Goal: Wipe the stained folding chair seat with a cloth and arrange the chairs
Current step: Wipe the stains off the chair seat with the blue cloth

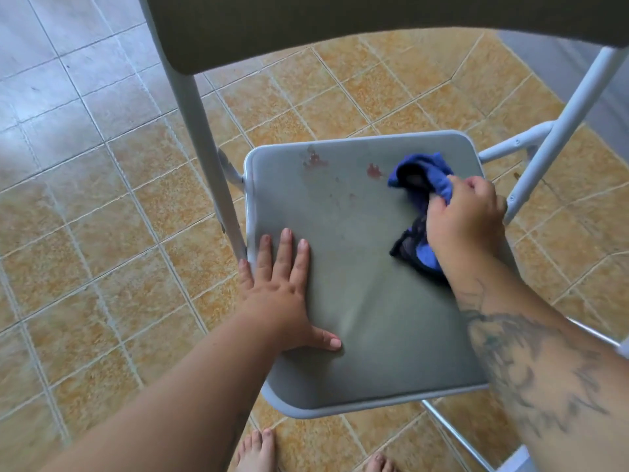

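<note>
A grey folding chair stands unfolded in front of me, its seat [357,253] facing up. Reddish stains [315,160] mark the far part of the seat, with another blot [373,171] further right. My left hand [284,287] lies flat on the seat's near left edge, fingers straight and spread. My right hand [466,216] grips a bunched blue cloth [422,175] on the seat's right side, just right of the stains. The chair's dark backrest [340,18] fills the top of the view.
The chair's pale metal legs [200,137] run down on the left and right [558,131]. Orange-brown floor tiles [102,233] surround it, with grey tiles [51,63] at the upper left. My bare toes [258,447] show below the seat's front edge.
</note>
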Demonstrator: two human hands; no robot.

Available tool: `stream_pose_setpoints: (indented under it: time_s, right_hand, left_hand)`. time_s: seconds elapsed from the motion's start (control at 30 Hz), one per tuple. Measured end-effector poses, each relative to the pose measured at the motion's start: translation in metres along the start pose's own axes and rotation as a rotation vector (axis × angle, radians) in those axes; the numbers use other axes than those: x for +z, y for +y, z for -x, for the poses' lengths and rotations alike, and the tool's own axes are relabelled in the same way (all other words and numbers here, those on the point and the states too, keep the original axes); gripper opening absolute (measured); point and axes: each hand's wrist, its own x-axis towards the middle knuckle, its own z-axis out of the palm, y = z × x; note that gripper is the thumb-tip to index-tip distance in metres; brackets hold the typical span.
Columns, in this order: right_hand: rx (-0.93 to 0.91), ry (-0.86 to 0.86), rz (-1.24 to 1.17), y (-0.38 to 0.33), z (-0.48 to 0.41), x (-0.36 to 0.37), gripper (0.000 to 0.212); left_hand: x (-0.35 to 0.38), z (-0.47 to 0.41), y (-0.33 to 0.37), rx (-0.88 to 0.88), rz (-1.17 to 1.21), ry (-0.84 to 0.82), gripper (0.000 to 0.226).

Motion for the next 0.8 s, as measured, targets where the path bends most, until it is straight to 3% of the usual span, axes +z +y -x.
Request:
stream_pose_setpoints:
  time_s: [0.1, 0.17, 0.33, 0.4, 0.53, 0.63, 0.7, 0.8]
  right_hand:
    - [0.246, -0.109, -0.052, -0.041, -0.015, 0.012, 0.053]
    - [0.23, -0.162, -0.036, -0.06, -0.009, 0.021, 0.056]
    - [0.19, -0.088, -0.056, -0.092, -0.013, 0.038, 0.051]
    - [0.042, -0.146, -0.071, -0.122, -0.016, 0.048, 0.051]
    - [-0.531, -0.345, -0.023, -0.179, 0.018, 0.063, 0.047]
    - [-0.775, -0.383, -0.002, -0.157, 0.036, 0.058, 0.044]
    - [-0.831, -0.338, -0.018, -0.119, 0.026, 0.048, 0.046]
    - [-0.535, -0.179, 0.072, -0.07, -0.028, 0.028, 0.053]
  left_hand:
    - [-0.002, -0.002, 0.002, -0.014, -0.014, -0.029, 0.15]
    - [-0.002, -0.002, 0.002, -0.027, -0.029, -0.048, 0.15]
    - [-0.003, -0.002, 0.003, -0.037, -0.03, -0.063, 0.149]
    - [-0.004, -0.003, 0.003, -0.039, -0.03, -0.075, 0.149]
    - [-0.006, -0.004, 0.003, -0.048, -0.046, -0.079, 0.148]
    - [-0.006, -0.004, 0.005, -0.054, -0.046, -0.095, 0.149]
    - [-0.007, -0.002, 0.006, -0.059, -0.039, -0.094, 0.15]
    - [-0.007, -0.001, 0.007, -0.049, -0.025, -0.066, 0.148]
